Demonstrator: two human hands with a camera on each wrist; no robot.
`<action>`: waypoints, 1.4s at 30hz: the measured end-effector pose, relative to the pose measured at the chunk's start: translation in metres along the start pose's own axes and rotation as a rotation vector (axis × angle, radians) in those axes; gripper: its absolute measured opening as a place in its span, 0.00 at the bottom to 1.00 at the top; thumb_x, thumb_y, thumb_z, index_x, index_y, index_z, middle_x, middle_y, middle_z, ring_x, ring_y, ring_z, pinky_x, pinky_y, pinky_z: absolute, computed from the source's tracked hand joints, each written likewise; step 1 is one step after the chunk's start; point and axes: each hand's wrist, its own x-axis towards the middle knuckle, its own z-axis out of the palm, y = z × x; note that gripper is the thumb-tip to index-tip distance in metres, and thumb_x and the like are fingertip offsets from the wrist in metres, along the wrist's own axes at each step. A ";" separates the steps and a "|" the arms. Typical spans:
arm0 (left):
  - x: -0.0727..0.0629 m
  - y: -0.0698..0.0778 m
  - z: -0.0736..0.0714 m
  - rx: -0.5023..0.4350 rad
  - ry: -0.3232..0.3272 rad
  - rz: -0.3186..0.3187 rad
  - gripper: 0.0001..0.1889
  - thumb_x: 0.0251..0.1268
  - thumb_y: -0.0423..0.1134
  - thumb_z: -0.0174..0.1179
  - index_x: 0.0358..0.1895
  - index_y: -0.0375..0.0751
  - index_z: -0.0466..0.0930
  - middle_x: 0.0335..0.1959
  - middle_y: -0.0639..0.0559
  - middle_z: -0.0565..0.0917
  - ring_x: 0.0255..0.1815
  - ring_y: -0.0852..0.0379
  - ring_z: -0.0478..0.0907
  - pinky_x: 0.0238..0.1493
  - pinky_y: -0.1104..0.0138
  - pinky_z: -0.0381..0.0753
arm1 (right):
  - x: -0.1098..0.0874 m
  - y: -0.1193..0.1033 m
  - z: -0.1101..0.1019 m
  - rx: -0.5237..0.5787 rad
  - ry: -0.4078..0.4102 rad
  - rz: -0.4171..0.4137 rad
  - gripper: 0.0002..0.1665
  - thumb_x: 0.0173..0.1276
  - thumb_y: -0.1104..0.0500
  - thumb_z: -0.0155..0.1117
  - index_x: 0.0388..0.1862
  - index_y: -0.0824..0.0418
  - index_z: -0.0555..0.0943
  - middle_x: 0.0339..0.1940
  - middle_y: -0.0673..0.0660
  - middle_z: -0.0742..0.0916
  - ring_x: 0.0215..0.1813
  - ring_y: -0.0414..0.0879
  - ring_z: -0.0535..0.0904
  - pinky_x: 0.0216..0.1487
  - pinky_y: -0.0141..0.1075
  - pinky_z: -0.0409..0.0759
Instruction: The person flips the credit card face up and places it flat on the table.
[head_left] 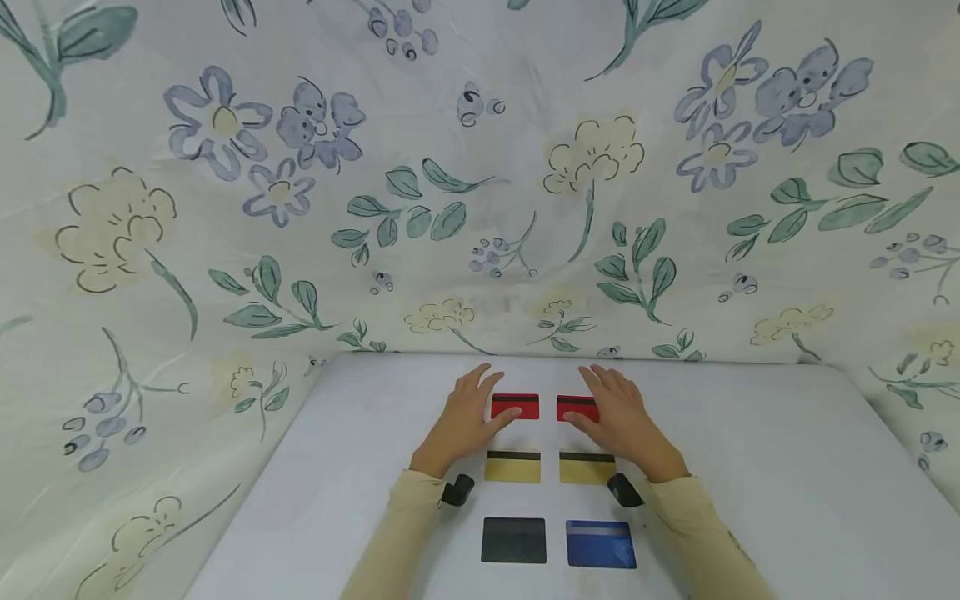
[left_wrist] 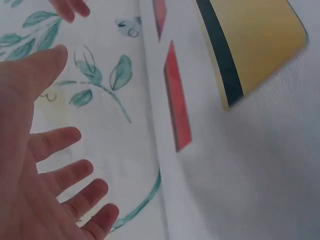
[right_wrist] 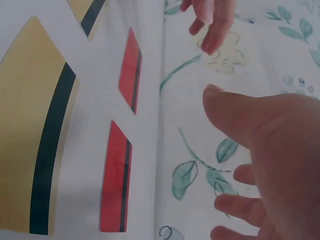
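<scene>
Two red cards with dark stripes lie side by side at the back of the table, a left one [head_left: 515, 402] and a right one [head_left: 576, 404]. My left hand [head_left: 463, 421] hovers by the left red card, fingers spread, its thumb overlapping that card in the head view. The right hand [head_left: 624, 423] mirrors it at the right red card, thumb across the card's lower part in that view. Both wrist views show the palms with nothing in them. Nearer to me lie a left gold card [head_left: 513, 467] and a right gold card [head_left: 587, 469], each with a black stripe.
A black card [head_left: 513, 541] and a blue card [head_left: 601, 544] form the row closest to me. The white table [head_left: 360, 433] ends at a flower-printed cloth [head_left: 510, 275] behind and at the sides. Dark wrist cameras [head_left: 458, 490] sit beside the cream sleeves [head_left: 397, 525].
</scene>
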 end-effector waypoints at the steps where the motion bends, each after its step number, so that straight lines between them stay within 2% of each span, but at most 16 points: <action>1: 0.001 -0.002 -0.002 -0.011 -0.006 -0.007 0.38 0.71 0.58 0.63 0.77 0.42 0.66 0.80 0.38 0.62 0.78 0.36 0.60 0.76 0.40 0.65 | 0.002 -0.001 0.000 0.009 -0.001 -0.017 0.49 0.69 0.47 0.71 0.80 0.65 0.62 0.80 0.71 0.68 0.81 0.72 0.58 0.78 0.70 0.54; 7: 0.007 -0.010 -0.009 -0.126 -0.046 -0.049 0.37 0.69 0.54 0.66 0.76 0.43 0.67 0.76 0.40 0.67 0.75 0.40 0.65 0.72 0.44 0.73 | 0.015 0.000 0.003 0.035 0.000 -0.077 0.45 0.67 0.49 0.74 0.77 0.64 0.67 0.73 0.69 0.75 0.73 0.68 0.67 0.71 0.66 0.68; 12: 0.011 -0.015 -0.011 -0.185 -0.102 -0.080 0.36 0.70 0.53 0.66 0.75 0.43 0.67 0.73 0.42 0.70 0.69 0.43 0.72 0.67 0.47 0.78 | 0.027 -0.002 0.007 0.055 -0.019 -0.096 0.42 0.67 0.49 0.74 0.75 0.64 0.71 0.69 0.67 0.78 0.69 0.65 0.70 0.68 0.63 0.71; 16: 0.015 -0.020 -0.010 -0.205 -0.115 -0.106 0.35 0.69 0.52 0.67 0.74 0.43 0.69 0.67 0.41 0.74 0.64 0.44 0.75 0.62 0.49 0.81 | 0.035 -0.005 0.011 0.074 -0.058 -0.063 0.40 0.67 0.49 0.75 0.73 0.63 0.73 0.66 0.65 0.79 0.66 0.61 0.71 0.67 0.59 0.73; 27: 0.019 -0.036 -0.003 -0.217 -0.138 -0.150 0.32 0.67 0.48 0.70 0.71 0.42 0.72 0.57 0.44 0.78 0.58 0.48 0.75 0.60 0.53 0.81 | 0.045 -0.006 0.019 0.145 -0.125 0.000 0.37 0.66 0.50 0.76 0.70 0.61 0.77 0.56 0.62 0.82 0.58 0.55 0.73 0.59 0.50 0.80; 33: 0.020 -0.039 -0.004 -0.209 -0.170 -0.154 0.32 0.65 0.47 0.72 0.70 0.41 0.73 0.55 0.43 0.79 0.54 0.49 0.75 0.58 0.55 0.81 | 0.048 -0.006 0.027 0.190 -0.164 -0.002 0.36 0.66 0.50 0.75 0.70 0.61 0.76 0.54 0.60 0.82 0.56 0.52 0.72 0.55 0.46 0.80; 42: 0.021 -0.044 0.000 -0.182 -0.212 -0.151 0.33 0.63 0.47 0.73 0.69 0.40 0.73 0.54 0.44 0.79 0.51 0.52 0.74 0.58 0.56 0.80 | 0.052 -0.013 0.040 0.193 -0.201 0.057 0.35 0.64 0.51 0.77 0.68 0.59 0.78 0.47 0.56 0.81 0.52 0.49 0.71 0.51 0.39 0.79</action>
